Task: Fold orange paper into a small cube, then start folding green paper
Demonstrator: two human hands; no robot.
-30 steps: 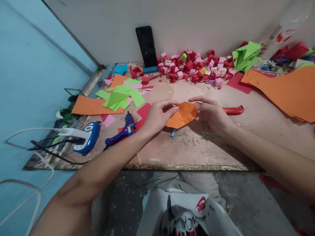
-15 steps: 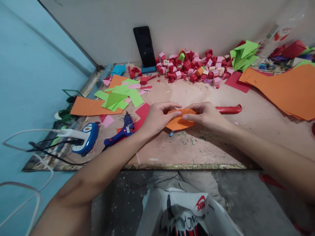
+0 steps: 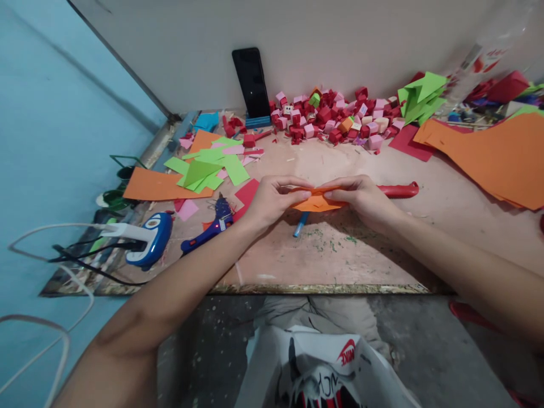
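Observation:
A folded piece of orange paper (image 3: 319,203) is held just above the table by both hands. My left hand (image 3: 278,199) pinches its left side between thumb and fingers. On the right side, my right hand (image 3: 356,195) grips it the same way, its thumb pressed on the paper near the middle. Below the paper a thin blue pen-like stick (image 3: 301,225) lies on the table, its far end hidden. Behind my right hand shows a red handle (image 3: 398,190); whatever it belongs to is covered by the hand.
A blue glue gun (image 3: 212,224) lies left of my hands, near a blue-and-white plug adapter (image 3: 155,241) with cables. Green paper strips (image 3: 208,167) lie beyond. A phone (image 3: 251,82) stands behind, beside many small red and pink paper cubes (image 3: 327,116). Large orange sheets (image 3: 497,158) lie right.
The orange paper has been tilted or folded flatter, showing less of its face. My right thumb has shifted slightly right, and more of the blue stick is visible beneath.

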